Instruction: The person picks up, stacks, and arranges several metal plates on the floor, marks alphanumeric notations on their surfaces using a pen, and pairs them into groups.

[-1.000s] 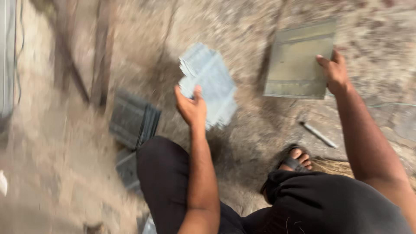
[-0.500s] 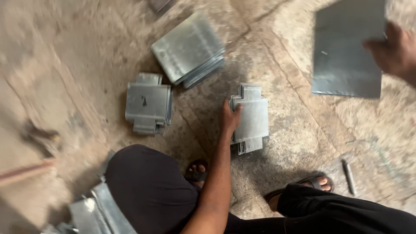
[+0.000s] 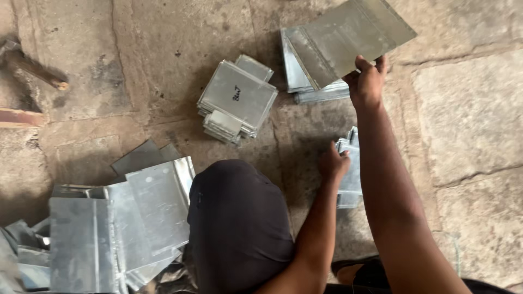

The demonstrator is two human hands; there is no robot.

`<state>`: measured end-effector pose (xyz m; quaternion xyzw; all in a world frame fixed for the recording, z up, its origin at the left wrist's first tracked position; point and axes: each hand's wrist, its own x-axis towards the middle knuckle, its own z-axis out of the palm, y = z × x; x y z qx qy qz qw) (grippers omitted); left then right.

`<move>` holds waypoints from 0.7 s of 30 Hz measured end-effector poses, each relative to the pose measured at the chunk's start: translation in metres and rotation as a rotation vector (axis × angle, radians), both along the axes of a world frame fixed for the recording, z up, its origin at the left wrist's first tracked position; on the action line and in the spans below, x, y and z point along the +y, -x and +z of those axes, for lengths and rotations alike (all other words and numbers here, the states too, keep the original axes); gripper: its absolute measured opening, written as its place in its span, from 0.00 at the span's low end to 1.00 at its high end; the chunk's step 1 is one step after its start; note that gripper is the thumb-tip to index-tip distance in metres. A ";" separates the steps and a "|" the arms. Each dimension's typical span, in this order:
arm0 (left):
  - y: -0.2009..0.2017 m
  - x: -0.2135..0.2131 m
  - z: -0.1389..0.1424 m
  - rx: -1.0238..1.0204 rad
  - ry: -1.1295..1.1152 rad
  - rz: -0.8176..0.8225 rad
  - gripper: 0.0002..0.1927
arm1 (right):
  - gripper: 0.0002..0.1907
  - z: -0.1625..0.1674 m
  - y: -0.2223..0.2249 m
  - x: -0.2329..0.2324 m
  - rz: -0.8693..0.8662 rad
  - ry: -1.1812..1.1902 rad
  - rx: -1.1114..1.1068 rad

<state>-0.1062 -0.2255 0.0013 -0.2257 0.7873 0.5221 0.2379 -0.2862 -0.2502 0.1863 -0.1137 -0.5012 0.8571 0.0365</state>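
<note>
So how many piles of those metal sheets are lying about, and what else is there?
Stacks of cut metal pieces: 3, the marked stack, one under the left hand, one below the sheet in the right hand
Loose heap of sheets: 1
Held sheet: 1
Wooden sticks: 2
Total: 7

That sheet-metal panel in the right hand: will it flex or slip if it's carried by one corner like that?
The sheet-metal panel looks thin and flat, so it probably bows a little, though its folded seam likely stiffens it. The right hand pinches only its lower edge, so it may pivot or slide; the surface looks smooth. Its edges look sharp.
</note>
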 end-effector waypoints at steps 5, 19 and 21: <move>-0.003 -0.008 -0.001 0.038 -0.011 0.086 0.31 | 0.23 -0.005 0.011 0.005 -0.049 -0.690 0.404; -0.013 -0.002 -0.019 -0.068 -0.050 0.104 0.36 | 0.19 -0.092 0.022 0.020 0.322 -2.257 0.974; -0.010 -0.004 -0.018 -0.090 -0.041 0.108 0.36 | 0.22 -0.102 0.017 0.023 0.375 -2.277 0.893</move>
